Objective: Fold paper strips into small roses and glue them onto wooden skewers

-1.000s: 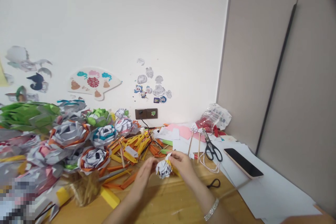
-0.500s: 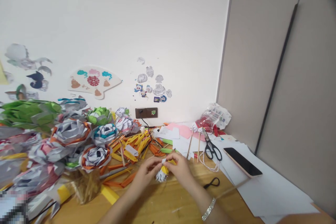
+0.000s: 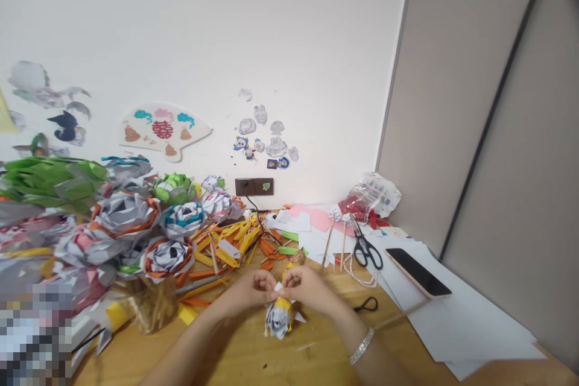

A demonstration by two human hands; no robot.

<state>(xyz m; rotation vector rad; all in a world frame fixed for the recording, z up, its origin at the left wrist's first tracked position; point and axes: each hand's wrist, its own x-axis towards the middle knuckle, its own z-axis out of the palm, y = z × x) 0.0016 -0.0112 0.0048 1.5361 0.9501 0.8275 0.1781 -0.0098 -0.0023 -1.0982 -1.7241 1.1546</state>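
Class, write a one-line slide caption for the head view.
Left hand and right hand pinch a white-and-yellow paper flower at a wooden table.

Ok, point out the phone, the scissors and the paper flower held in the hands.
Phone (image 3: 418, 272), head view: middle of its dark screen.
Scissors (image 3: 362, 242), head view: where the black handles meet.
Paper flower (image 3: 278, 318), head view: its white petals.
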